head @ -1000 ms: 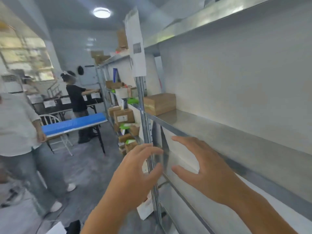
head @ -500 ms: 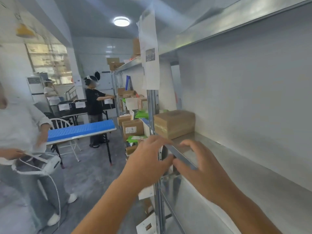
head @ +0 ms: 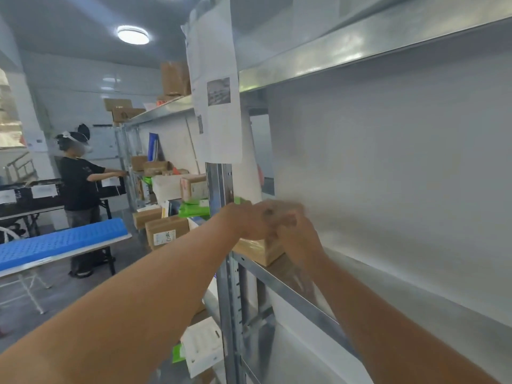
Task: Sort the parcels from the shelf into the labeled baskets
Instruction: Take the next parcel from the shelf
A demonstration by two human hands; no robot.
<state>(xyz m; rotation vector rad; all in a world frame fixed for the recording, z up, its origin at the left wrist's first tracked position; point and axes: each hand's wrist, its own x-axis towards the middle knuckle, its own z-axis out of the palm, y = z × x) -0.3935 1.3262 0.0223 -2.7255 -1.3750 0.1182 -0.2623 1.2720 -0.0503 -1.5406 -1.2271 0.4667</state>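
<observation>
Reaching both arms onto the metal shelf (head: 360,275), I am closing in on the one brown parcel (head: 256,249) that is sitting at its left end, right against the upright post (head: 221,189). My left hand (head: 249,220) is lying over the top of the parcel with its fingers curling over the far side, and my right hand (head: 297,239) is pressing against the near right face. Both are smeared by motion, so I cannot tell whether the fingers are properly clamping the cardboard or only resting on it.

I am judging the risks from here. The parcel is overhanging nothing, but it is crowding the post, so pulling it out at an angle could be catching a corner on the steel and twisting it out of a loose hold. The tape-slick surface may be letting my palms slide. The labeled baskets are not appearing in this view, so turning away blind, with another person (head: 79,184) working farther down the aisle, could be leading to a bump or a drop.
</observation>
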